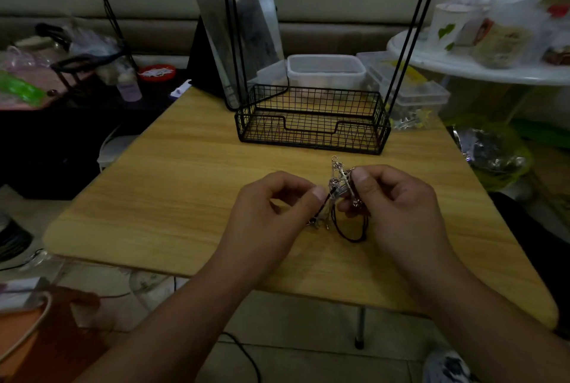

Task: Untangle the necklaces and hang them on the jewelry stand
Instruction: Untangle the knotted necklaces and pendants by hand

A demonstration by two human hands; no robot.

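Both hands were busy with the tangle: the left hand (271, 203) pinched a cord end between thumb and finger, and the right hand (398, 200) pinched the knotted necklaces (340, 185), probably to pull the strands apart. They were held just above the worktop (185, 166), so loose cords could hang free. The jewelry stand (311, 123) waited behind, near enough for hanging.

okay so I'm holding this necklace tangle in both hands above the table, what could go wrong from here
Both the left hand and right hand pinch the necklace tangle; pulling apart could tighten the knot or strain the thin chains. The black cord loop dangles below and might catch on the metal charms. The light is dim, so small links are easy to misjudge. The jewelry stand sits close behind, so a lifted tangle may snag on its wire basket.
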